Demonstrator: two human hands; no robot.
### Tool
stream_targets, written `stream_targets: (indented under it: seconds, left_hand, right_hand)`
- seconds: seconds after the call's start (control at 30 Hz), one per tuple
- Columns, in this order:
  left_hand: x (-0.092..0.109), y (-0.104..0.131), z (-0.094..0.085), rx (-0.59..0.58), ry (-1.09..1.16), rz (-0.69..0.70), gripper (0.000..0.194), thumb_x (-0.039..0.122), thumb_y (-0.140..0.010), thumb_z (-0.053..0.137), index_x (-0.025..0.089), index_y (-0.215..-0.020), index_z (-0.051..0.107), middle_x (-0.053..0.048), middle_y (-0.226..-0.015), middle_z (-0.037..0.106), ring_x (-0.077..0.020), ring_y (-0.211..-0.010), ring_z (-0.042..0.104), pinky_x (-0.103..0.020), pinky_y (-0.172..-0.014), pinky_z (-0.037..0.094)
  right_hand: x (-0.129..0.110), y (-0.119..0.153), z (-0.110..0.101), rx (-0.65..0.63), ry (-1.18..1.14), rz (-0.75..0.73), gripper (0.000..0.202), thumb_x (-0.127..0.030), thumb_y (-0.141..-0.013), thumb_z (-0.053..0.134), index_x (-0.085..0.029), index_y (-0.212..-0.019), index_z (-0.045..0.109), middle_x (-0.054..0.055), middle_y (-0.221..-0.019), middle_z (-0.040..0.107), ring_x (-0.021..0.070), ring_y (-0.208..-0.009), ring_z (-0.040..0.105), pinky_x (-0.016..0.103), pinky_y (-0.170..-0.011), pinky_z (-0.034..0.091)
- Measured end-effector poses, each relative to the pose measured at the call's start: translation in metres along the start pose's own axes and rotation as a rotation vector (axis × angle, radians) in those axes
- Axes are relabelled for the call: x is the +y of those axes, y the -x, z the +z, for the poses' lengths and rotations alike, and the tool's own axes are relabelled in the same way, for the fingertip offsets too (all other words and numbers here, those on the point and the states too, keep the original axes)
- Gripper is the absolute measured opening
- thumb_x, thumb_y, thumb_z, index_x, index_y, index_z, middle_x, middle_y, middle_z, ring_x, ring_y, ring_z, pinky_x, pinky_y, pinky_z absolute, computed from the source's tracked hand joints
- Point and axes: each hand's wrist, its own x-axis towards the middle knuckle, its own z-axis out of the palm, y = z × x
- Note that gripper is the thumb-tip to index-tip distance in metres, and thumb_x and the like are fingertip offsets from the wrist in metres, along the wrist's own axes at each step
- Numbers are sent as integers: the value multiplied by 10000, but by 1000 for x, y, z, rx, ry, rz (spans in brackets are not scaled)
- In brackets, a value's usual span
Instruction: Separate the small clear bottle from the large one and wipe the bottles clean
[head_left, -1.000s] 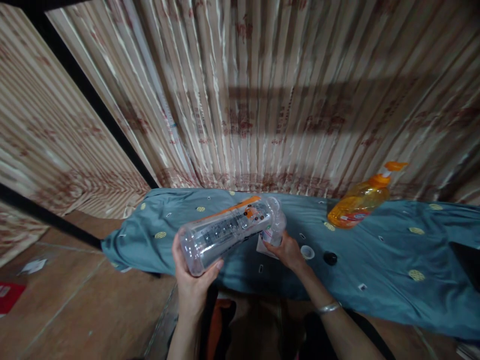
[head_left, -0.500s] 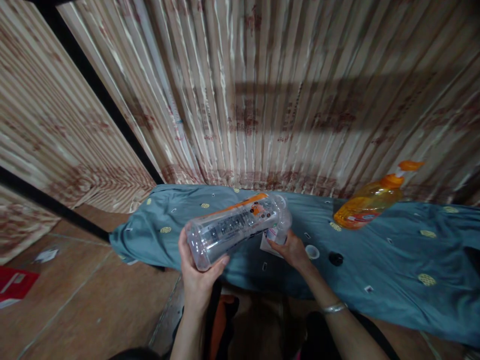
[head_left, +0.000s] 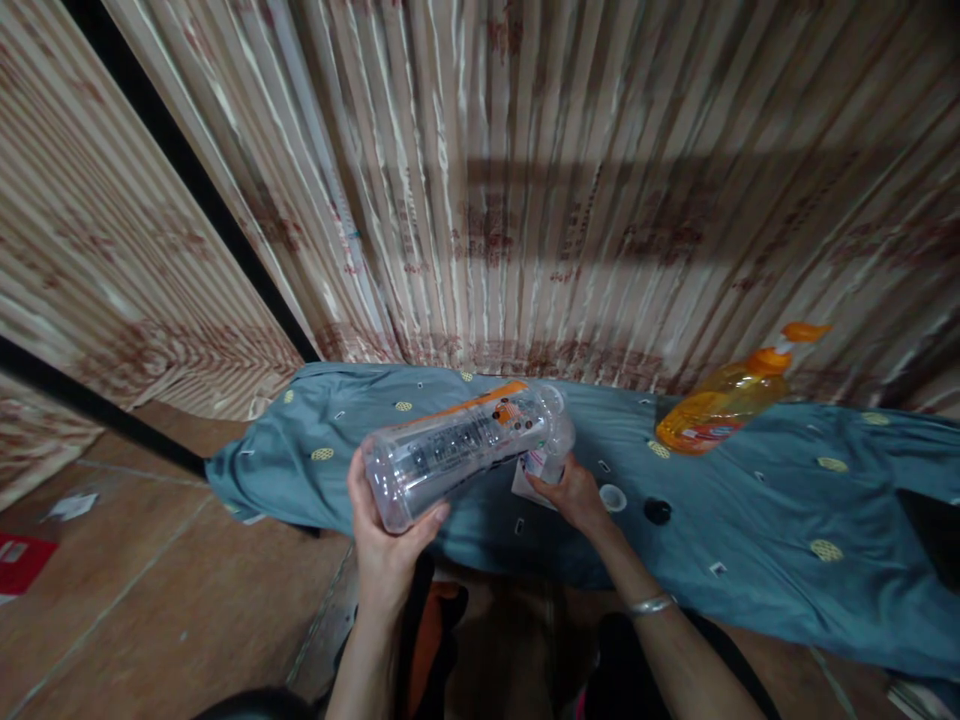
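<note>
My left hand (head_left: 390, 545) is wrapped round the base end of a large clear plastic bottle (head_left: 450, 455) with an orange strip and dark print. The bottle lies tilted in the air, its neck end to the right and slightly higher. My right hand (head_left: 574, 492) is closed round a small clear bottle (head_left: 553, 455) with a partly hidden label, right at the large bottle's neck. Whether the two mouths touch, I cannot make out. A white card or box (head_left: 531, 488) shows below the small bottle. Close to my right hand lie a white cap (head_left: 613, 498) and a black cap (head_left: 658, 511).
An orange pump bottle (head_left: 712, 405) of yellow-orange liquid leans on the blue-green cloth (head_left: 765, 510) at the right. A dark flat object (head_left: 930, 535) sits at the right edge. Striped curtains (head_left: 525, 200) hang behind, with black poles (head_left: 187, 170) at the left.
The whole view has shifted slightly, so everything sits a little farther left. Both hands keep their hold, and the two bottles stay in much the same position to each other.
</note>
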Motion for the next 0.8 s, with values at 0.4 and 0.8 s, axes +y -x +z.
stream_targets:
  seconds: [0.4, 0.8]
  left_hand:
    - [8, -1, 8, 87, 31, -36, 1169, 384, -412, 1007, 182, -1438, 484, -254, -1559, 523, -482, -1428, 524, -621, -1177, 415]
    - [-10, -4, -7, 7, 59, 15, 1112, 286, -487, 1023, 273, -1476, 515, -146, -1529, 550, -372, -1432, 536, -490, -1174, 455]
  right_hand:
    - [-6, 0, 0, -14, 54, 56, 577, -402, -753, 787, -198, -1278, 659, 140, -1010, 812, 355, -953, 797, 462, -816, 644]
    - [1, -5, -1, -37, 36, -35, 666, -395, -758, 777, -188, -1375, 637, 151, -1032, 821, 354, -948, 801, 453, -806, 653]
